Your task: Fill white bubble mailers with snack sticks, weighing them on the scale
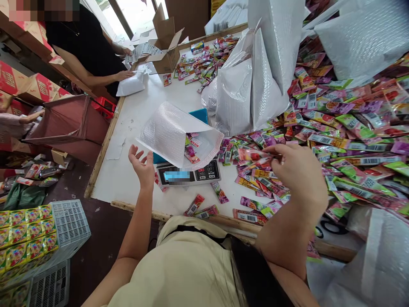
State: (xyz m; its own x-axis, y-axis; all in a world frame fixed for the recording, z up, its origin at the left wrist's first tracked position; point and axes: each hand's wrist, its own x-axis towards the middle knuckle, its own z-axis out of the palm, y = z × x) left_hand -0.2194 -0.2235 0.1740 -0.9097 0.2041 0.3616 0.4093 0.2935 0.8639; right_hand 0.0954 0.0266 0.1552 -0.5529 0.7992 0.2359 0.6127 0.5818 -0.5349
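A white bubble mailer lies on a digital scale, its mouth facing right and several small colourful packets showing inside. Just left of the mailer, my left hand is raised with its fingers apart and nothing in it. My right hand is closed on snack packets with pink and red printing, above the near edge of the heap. Loose packets lie on the white table in front of the scale. My right fingertips are partly hidden behind the hand.
A large heap of packets covers the right side, with filled bubble mailers standing behind the scale. Across the table, a person in black handles a white mailer beside an open carton. Plastic crates stand on the floor at left.
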